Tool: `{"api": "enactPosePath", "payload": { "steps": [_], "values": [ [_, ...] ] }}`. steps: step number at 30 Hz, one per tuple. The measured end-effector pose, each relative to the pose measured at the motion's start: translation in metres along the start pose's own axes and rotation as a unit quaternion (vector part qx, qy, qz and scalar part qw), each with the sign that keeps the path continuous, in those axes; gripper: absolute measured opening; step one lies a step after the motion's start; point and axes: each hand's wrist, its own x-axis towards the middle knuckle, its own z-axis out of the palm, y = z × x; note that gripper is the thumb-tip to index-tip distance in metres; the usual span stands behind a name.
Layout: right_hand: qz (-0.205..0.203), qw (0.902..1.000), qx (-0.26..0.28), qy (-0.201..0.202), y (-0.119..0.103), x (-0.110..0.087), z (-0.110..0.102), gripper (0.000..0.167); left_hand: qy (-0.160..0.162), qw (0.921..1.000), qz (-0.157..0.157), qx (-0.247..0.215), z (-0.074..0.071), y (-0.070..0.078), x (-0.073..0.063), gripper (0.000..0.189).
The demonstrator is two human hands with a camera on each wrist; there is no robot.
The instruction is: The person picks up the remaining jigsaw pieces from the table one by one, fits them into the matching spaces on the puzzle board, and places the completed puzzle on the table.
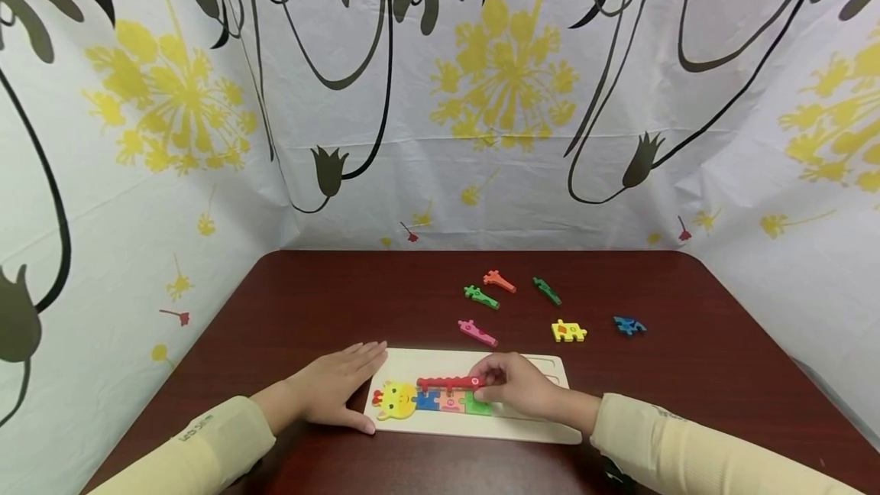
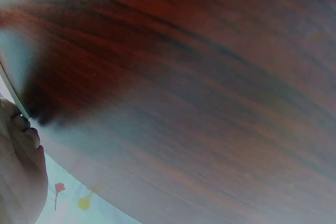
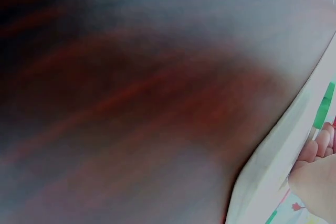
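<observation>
A pale wooden puzzle board (image 1: 529, 428) lies on the table with a yellow giraffe-head piece (image 1: 396, 401) at its left end. Beside the head, a blue piece (image 1: 428, 401), a pink piece (image 1: 452, 402) and a green piece (image 1: 477, 405) form a row. My right hand (image 1: 516, 386) pinches the right end of a long red puzzle piece (image 1: 443, 383), which lies along the row's upper edge. With fingers straight, my left hand (image 1: 344, 388) rests at the board's left edge. In the left wrist view, the left hand (image 2: 21, 161) shows only at the side.
Beyond the board lie loose pieces: a pink one (image 1: 477, 333), a light green one (image 1: 481, 296), an orange one (image 1: 499, 281), a dark green one (image 1: 547, 291), a yellow one (image 1: 568, 331) and a blue one (image 1: 629, 325). A patterned curtain (image 1: 412, 121) surrounds the dark red table (image 1: 330, 296).
</observation>
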Motion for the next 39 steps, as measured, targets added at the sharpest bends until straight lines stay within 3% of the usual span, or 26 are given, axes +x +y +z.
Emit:
{"api": "enactPosePath", "payload": {
  "steps": [39],
  "values": [
    [-0.007, 0.9989, -0.046, -0.005, 0.0033, 0.0033, 0.0008, 0.017, 0.012, 0.9998, 0.019, 0.001, -0.0002, -0.0008, -0.0011, 0.111]
  ]
}}
